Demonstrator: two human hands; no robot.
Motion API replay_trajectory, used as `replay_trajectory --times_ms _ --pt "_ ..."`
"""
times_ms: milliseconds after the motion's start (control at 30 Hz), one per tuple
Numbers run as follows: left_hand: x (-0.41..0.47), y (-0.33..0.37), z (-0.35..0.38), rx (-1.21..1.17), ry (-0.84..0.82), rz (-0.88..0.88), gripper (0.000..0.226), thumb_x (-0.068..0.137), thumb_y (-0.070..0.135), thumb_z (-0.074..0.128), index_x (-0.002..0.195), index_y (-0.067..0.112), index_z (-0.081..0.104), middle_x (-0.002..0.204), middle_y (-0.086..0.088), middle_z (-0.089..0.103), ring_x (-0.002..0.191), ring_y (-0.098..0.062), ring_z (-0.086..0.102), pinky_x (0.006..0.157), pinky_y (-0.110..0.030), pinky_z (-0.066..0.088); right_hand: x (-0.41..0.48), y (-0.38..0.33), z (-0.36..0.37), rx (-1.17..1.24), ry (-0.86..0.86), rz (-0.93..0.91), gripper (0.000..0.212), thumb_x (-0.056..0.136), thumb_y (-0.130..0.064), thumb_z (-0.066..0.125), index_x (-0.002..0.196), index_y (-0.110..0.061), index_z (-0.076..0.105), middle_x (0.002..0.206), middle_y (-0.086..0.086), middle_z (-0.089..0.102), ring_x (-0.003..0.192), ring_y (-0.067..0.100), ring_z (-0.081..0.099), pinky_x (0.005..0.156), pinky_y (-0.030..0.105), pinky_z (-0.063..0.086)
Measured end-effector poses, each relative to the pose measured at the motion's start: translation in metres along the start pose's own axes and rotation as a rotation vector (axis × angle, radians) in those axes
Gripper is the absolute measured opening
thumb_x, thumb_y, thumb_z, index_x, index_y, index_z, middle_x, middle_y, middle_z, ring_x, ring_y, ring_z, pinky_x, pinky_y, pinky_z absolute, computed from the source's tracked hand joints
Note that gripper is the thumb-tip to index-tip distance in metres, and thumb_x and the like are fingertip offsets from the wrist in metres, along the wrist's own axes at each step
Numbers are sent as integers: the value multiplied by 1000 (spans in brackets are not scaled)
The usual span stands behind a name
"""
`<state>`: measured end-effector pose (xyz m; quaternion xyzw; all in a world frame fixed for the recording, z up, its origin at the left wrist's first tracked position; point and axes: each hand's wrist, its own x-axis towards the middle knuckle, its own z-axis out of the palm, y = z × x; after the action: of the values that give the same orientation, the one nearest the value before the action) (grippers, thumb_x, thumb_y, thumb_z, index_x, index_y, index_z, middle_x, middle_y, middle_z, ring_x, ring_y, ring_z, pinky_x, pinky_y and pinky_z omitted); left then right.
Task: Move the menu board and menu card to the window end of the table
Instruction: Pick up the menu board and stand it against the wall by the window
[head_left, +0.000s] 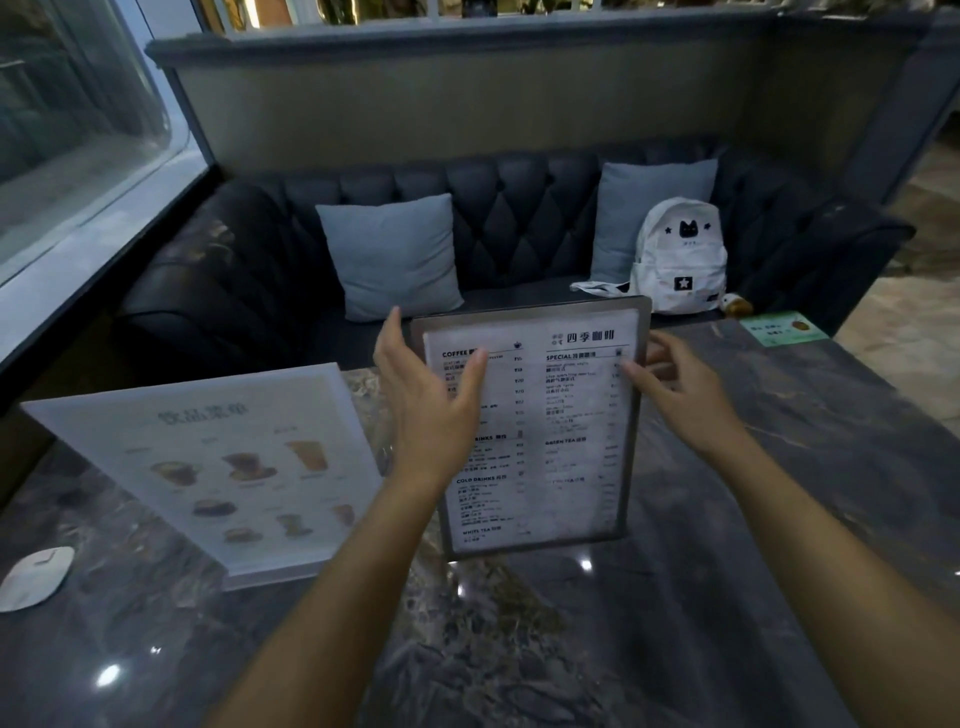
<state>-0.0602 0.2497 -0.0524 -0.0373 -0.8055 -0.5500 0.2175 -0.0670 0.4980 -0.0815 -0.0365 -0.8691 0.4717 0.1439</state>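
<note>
Both forearms reach forward over the dark marble desk (727, 597) toward the menu board (540, 431), a framed sheet of printed price lists that stands nearly upright, tilted a little, near the middle of the desk. Its bottom edge sits at or just above the desk top; contact there cannot be told.

The left hand (431, 400) is raised with the wrist straight and the palm turned right. Its thumb lies across the front of the board near the upper left corner, over the coffee list, while the fingers (389, 338) rise behind the left edge. This grip is closed on the board.

The right hand (680, 384) comes in from the right with the wrist bent slightly inward. Its thumb points at the board's right margin and touches or nearly touches it, and the fingers curl loosely beside and behind the right edge. Whether this grip actually clasps the board cannot be told; the fingers look slack and spread.

The menu card (234, 467), a pale sheet with pictures of drinks in a clear stand, is on the desk to the left of the board, toward the window (78, 130), just beside the left forearm. A white disc (34, 577) lies at the desk's left edge. Beyond the desk, a dark sofa (234, 270) holds two cushions and a white backpack (680, 254).
</note>
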Motion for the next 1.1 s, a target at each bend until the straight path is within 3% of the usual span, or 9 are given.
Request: replay_trajectory --times_ms 67,200,333,400,500,667,833,933,1100 --pt "-12 -10 7 -51 11 -87 80 85 39 57 142 18 5 149 -13 21 136 -24 26 113 -43 26 -8 8 6 -12 -23 33 55 83 -47 54 129 -19 42 112 3 57 96 18 57 79 35 47" --pt "-30 -37 16 -163 -86 -203 61 87 41 52 136 25 18 132 -8 46 118 -21 50 98 -47 46 -22 23 18 53 -83 74 49 86 -44 51 126 -17 44 115 5 58 95 15 58 79 37 51" --pt "-53 -70 19 -178 -143 -304 41 90 51 40 122 25 34 115 -1 58 98 -8 60 74 -26 53 -36 39 28 71 -109 89 33 89 -38 49 112 -16 52 106 7 63 91 22 62 79 51 54" --pt "-64 -85 20 -177 -116 -334 32 92 50 34 112 26 40 103 8 59 88 1 60 66 -16 49 -41 47 32 74 -107 113 25 91 -36 47 105 -17 55 99 6 65 89 24 63 75 45 57" --pt "-75 -100 21 -146 -59 -400 32 94 45 27 91 19 45 82 8 51 68 11 53 52 -8 43 -47 55 38 174 -118 176 16 93 -28 44 103 -22 56 96 5 65 85 18 63 59 21 55" --pt "-85 -120 23 -406 -84 -603 31 95 39 34 82 16 50 83 -3 62 74 -11 65 59 -25 56 -50 66 40 300 -121 309 24 92 -23 48 101 -7 64 99 10 66 88 20 63 69 21 48" --pt "-85 -121 24 -495 -97 -624 31 96 32 37 71 19 49 62 16 65 59 -2 63 51 -19 52 -58 64 60 893 19 531 17 92 -15 47 92 -5 61 92 11 63 82 20 60 75 31 52" --pt "-82 -122 24 -552 -100 -641 30 97 30 37 70 20 46 60 15 64 60 -3 62 55 -25 55 -57 69 70 1034 57 551 20 92 -18 46 97 -5 62 95 9 67 87 19 64 83 35 55" --pt "-76 -124 28 -719 -69 -697 28 97 26 39 72 17 50 73 2 69 71 -15 67 62 -37 59 -56 76 79 1143 94 535 21 87 -23 53 85 -14 72 88 2 76 87 14 69 71 29 59"
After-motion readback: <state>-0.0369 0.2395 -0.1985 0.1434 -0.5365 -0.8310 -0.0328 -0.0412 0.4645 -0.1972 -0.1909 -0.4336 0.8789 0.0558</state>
